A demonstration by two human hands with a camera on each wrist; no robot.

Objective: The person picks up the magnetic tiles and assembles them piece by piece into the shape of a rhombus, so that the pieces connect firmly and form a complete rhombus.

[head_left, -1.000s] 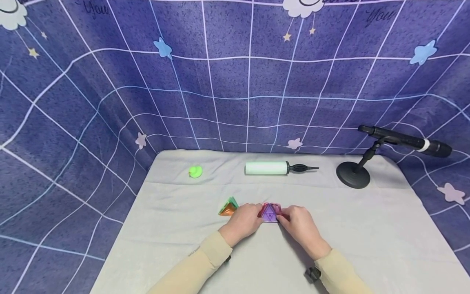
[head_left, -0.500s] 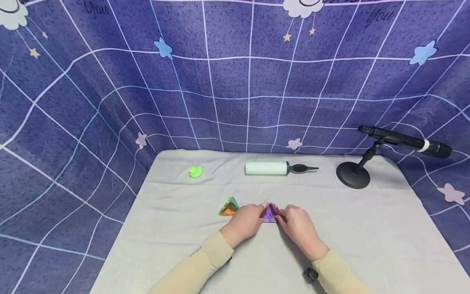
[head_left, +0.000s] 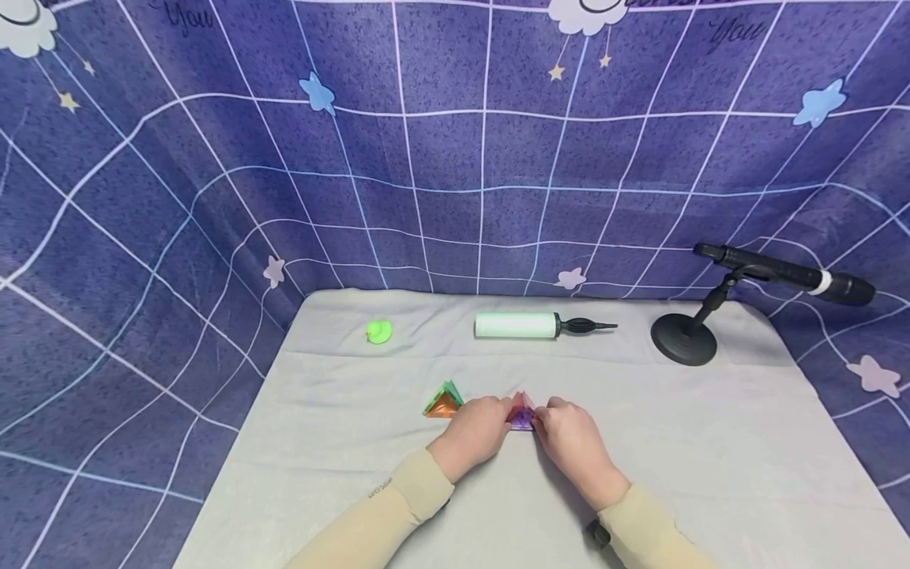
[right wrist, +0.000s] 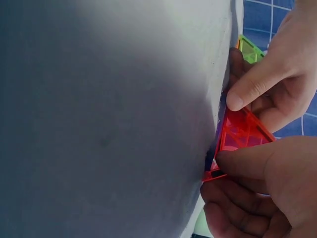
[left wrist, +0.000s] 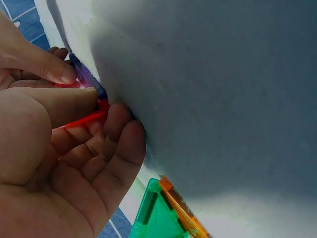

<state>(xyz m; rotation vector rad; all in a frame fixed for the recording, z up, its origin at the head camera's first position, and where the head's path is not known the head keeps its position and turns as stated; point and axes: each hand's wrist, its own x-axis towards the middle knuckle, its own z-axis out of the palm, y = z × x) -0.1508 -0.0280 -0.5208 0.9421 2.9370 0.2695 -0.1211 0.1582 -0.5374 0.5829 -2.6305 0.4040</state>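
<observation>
Between the hands at the table's middle is a small group of translucent triangular magnetic tiles. A purple tile (head_left: 522,422) lies at the base, and red tiles (right wrist: 242,131) slope up from it, leaning together. My left hand (head_left: 472,431) pinches the left side between thumb and fingers. My right hand (head_left: 572,446) pinches the right side the same way, its thumb near the purple edge in the right wrist view. Just left of my left hand stands a pyramid of green and orange tiles (head_left: 443,403), partly hidden by that hand. Fingers cover much of the red tiles.
A green rubber duck (head_left: 379,332) sits at the back left. A pale green hand pump (head_left: 517,325) with a black nozzle lies at the back middle. A black microphone on a stand (head_left: 684,338) is at the back right. A patterned blue curtain (head_left: 441,158) hangs behind the table.
The red tiles have tilted up and inward over the purple one, narrowing the group from a flatter spread to a peak. My right hand has shifted slightly left; the left hand barely moved.
</observation>
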